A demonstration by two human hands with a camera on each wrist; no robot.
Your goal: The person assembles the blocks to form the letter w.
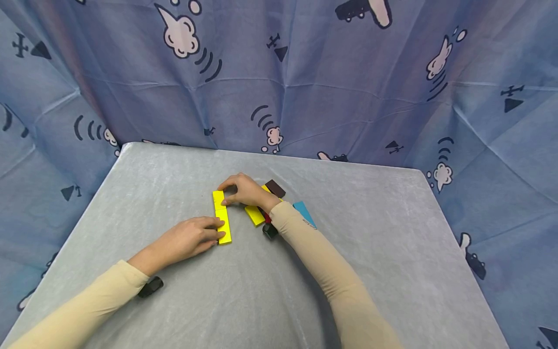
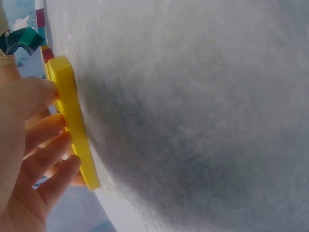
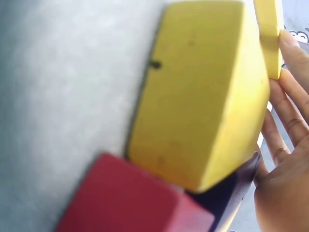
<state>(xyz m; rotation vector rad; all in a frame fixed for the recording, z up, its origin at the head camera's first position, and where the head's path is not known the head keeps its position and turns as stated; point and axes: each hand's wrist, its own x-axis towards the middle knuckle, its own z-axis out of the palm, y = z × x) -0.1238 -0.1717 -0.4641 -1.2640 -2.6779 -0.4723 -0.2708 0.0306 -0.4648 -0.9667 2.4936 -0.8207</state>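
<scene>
pointing away lengthwise, yellow blocks (image 1: 222, 214), left fingers (image 1: 213, 234) relaxed atop, right fingers (image 1: 228, 181) pinching one

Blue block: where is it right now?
In the head view, the blue block lies just right of the right sleeve's cuff, below and right of the brown block.

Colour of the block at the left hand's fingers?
Yellow: the block shows best in the head view.
</scene>
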